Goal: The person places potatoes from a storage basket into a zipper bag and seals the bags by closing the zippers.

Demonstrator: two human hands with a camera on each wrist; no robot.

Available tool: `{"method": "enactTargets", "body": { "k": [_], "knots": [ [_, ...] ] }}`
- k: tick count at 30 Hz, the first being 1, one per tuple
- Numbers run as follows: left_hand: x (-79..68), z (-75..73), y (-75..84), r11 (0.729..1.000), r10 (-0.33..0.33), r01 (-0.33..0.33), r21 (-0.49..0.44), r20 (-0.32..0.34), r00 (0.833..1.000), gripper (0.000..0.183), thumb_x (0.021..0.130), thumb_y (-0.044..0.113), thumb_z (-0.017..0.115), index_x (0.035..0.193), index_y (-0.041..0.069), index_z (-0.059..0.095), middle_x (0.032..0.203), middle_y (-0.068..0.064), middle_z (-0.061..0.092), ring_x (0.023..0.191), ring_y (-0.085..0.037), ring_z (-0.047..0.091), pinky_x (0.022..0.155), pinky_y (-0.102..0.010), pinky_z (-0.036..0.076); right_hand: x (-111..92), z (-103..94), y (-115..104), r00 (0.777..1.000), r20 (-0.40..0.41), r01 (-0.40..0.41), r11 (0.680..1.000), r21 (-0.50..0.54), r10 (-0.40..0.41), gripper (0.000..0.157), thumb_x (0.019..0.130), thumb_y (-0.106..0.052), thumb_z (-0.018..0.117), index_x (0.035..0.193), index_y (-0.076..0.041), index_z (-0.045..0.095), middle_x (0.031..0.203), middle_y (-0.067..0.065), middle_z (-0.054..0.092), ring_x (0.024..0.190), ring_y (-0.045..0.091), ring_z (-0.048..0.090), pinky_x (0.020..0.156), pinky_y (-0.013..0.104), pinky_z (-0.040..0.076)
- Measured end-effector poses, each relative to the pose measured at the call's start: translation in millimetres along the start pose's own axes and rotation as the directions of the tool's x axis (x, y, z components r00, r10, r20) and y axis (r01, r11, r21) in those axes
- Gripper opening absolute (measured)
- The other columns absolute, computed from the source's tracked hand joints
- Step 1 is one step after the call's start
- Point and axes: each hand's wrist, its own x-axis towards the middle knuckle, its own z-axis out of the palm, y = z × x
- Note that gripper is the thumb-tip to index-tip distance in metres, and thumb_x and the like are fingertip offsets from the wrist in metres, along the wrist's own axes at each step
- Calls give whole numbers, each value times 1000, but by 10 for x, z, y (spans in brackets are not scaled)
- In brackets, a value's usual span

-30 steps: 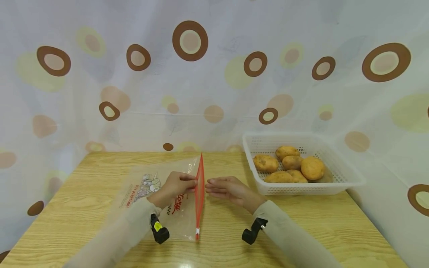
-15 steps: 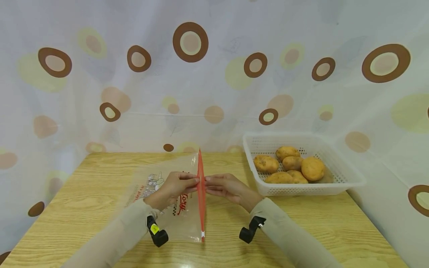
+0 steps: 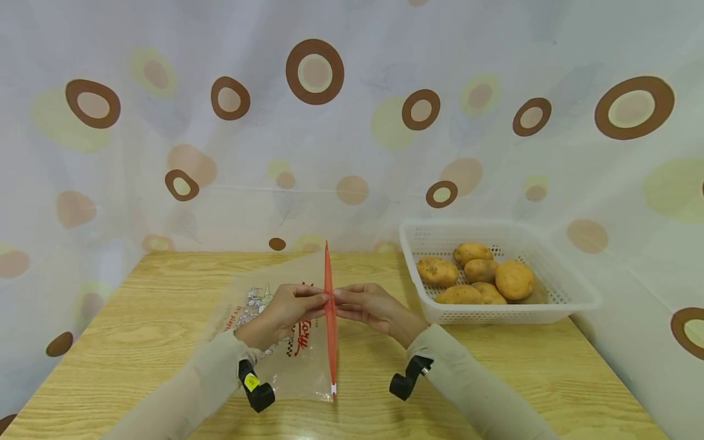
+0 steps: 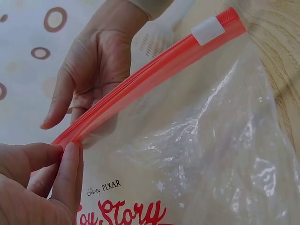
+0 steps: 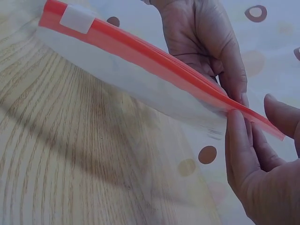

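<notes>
A clear zip bag [image 3: 305,373] with a red zip strip [image 3: 330,342] and printed pictures and lettering stands partly raised off the wooden table. My left hand [image 3: 275,315] pinches the strip near its middle between thumb and fingers. From the other side, the fingertips of my right hand [image 5: 262,173] touch the strip. The right thumb stands apart from it in both wrist views. A white slider [image 4: 208,30] sits at the strip's near end. The far part of the bag is blurred in the head view, and my left forearm covers some of it.
To the right, a white perforated plastic basket [image 3: 566,293] holds several potatoes [image 3: 514,280]. The wooden table [image 3: 467,373] ends at the back against a curtain [image 3: 352,140] with brown rings. Each wrist wears a small black camera [image 3: 258,391].
My right hand has come left until its fingers meet the red strip. The strip's opening has narrowed, and its near end has shifted slightly right. My left hand keeps its pinch.
</notes>
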Motion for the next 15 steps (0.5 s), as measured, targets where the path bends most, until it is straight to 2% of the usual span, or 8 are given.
{"method": "enactTargets", "body": {
  "k": [6, 15],
  "knots": [
    [-41, 14, 13, 1000, 8, -8, 4, 2, 1000, 25, 92, 0, 62, 114, -13, 61, 91, -10, 69, 77, -13, 70, 77, -24, 59, -6, 40, -16, 1000, -27, -14, 1000, -19, 14, 8, 94, -3, 61, 99, 0, 66, 86, 6, 70, 79, 15, 70, 79, 27, 60],
    [-70, 24, 29, 1000, 12, -12, 19, 4, 1000, 25, 92, 1, 62, 113, -12, 62, 91, -10, 69, 76, -12, 69, 75, -22, 59, -15, 41, -24, 1000, -14, 2, 999, -44, -2, 13, 95, -2, 59, 105, 5, 63, 86, 5, 70, 79, 13, 69, 79, 25, 60]
  ]
}}
